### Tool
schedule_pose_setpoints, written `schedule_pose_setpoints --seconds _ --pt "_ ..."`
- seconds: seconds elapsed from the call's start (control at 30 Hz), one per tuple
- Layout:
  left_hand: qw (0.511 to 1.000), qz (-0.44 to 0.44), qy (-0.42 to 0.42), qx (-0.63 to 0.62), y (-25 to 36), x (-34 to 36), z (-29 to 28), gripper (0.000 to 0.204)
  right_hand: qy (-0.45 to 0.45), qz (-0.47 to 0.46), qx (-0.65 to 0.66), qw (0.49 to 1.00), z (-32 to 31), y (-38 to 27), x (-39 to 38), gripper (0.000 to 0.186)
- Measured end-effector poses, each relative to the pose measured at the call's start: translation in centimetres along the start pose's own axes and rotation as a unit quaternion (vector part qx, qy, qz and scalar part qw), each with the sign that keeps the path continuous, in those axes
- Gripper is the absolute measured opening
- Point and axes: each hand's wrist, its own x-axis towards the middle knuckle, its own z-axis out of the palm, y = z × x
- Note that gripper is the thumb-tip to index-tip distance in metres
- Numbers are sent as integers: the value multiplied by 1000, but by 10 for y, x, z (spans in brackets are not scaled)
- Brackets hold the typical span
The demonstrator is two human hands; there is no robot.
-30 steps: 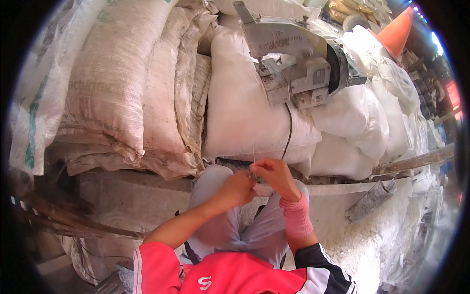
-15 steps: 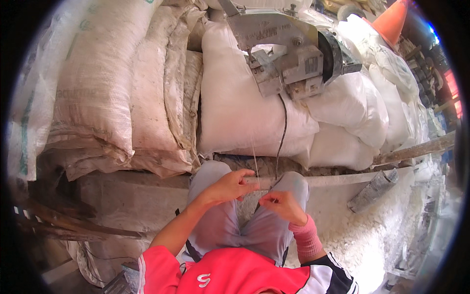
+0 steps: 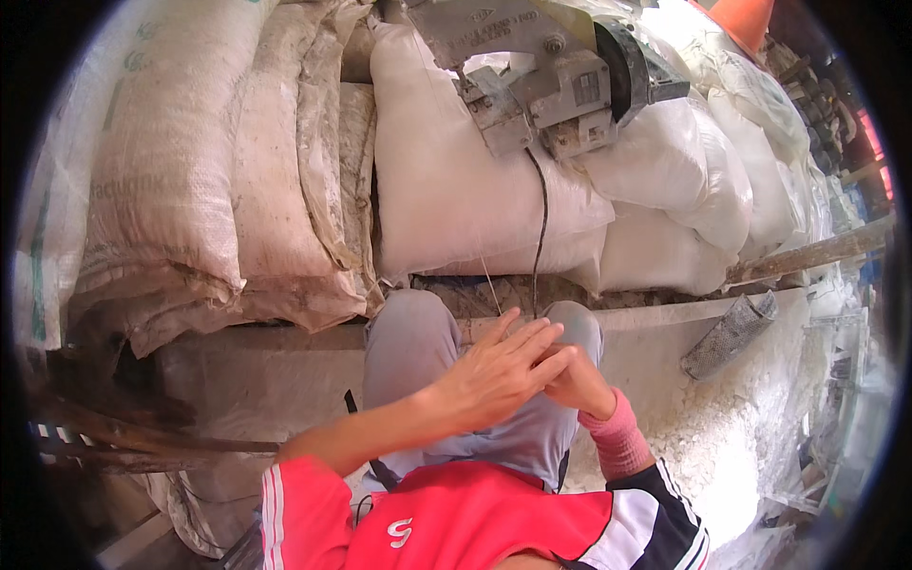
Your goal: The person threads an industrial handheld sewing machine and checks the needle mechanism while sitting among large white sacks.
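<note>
My left hand (image 3: 489,378) lies slantwise above my knees, its fingers stretched out and overlapping the right hand. Behind those fingers my right hand (image 3: 581,382) is closed, with a pink wristband (image 3: 619,439) below it; its fingertips are mostly hidden. A thin white thread (image 3: 489,283) runs down in front of a full white sack (image 3: 456,190) to the two hands, and its lower end disappears behind the left fingers. Over the sack hangs a grey metal sewing machine head (image 3: 570,90), from which a dark cord (image 3: 543,218) drops toward my right knee.
Brownish filled sacks (image 3: 180,161) are stacked at the left, more white sacks (image 3: 655,242) at the right. A pale ledge (image 3: 275,356) crosses before my knees. On the right lie a dusty scoop-like piece (image 3: 730,334), a wooden pole (image 3: 817,249) and white powder (image 3: 731,446); an orange cone (image 3: 741,21) stands behind.
My left hand has moved right and stretched its fingers over the right hand, which shifted slightly right. The machine and sacks appear higher in the picture.
</note>
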Motion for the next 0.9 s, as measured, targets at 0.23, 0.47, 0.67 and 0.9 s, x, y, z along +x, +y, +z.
schedule_pose_setpoints --seconds 0.23,0.47,0.67,0.9 --pt "981 -61 -12 -182 -42 -6 18 44 44 28 51 997 -27 -35 17 15" --pt "964 -110 205 132 -19 -10 -19 16 53 -14 20 998 -44 -44 63 16" --pt "816 -397 310 -284 -43 -16 -1 19 -68 3 103 992 -81 -95 129 33" --pt "833 -398 278 -267 -57 4 -66 25 -99 -35 101 989 -87 -120 163 37"
